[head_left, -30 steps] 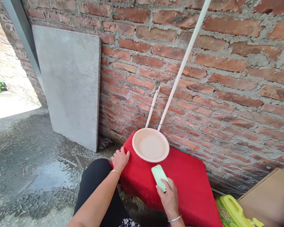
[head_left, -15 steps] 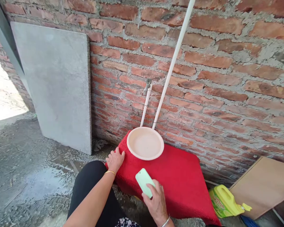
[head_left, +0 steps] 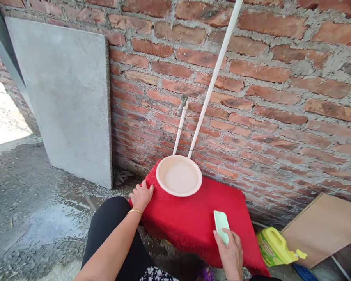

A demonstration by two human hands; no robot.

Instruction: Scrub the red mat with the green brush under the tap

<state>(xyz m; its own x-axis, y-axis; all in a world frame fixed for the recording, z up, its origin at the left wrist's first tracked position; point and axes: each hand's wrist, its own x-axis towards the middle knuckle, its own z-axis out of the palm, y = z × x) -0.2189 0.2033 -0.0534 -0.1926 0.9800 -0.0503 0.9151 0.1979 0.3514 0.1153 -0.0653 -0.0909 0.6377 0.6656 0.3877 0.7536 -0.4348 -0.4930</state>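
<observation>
My right hand (head_left: 232, 251) grips the near end of a flat mint-green rounded rectangle (head_left: 220, 221) with a small dark spot near its far end; the frames do not show its exact kind. It is above the right part of a red cloth (head_left: 193, 218). My left hand (head_left: 142, 196) rests on the cloth's left edge with its fingers apart, holding nothing. Just right of that hand, a pale pink round basin (head_left: 179, 176) sits on the cloth at the back. Whatever supports the cloth is hidden beneath it.
A brick wall (head_left: 269, 128) rises behind, with a tap (head_left: 183, 103) and white pipe (head_left: 216, 74). A grey slab (head_left: 67, 101) leans at left above wet ground. At right are a yellow-green jug (head_left: 275, 246) and a tan board (head_left: 324, 230).
My right hand has moved right with the mint-green object, from in front of the basin to the cloth's right part. My left hand has stayed on the cloth.
</observation>
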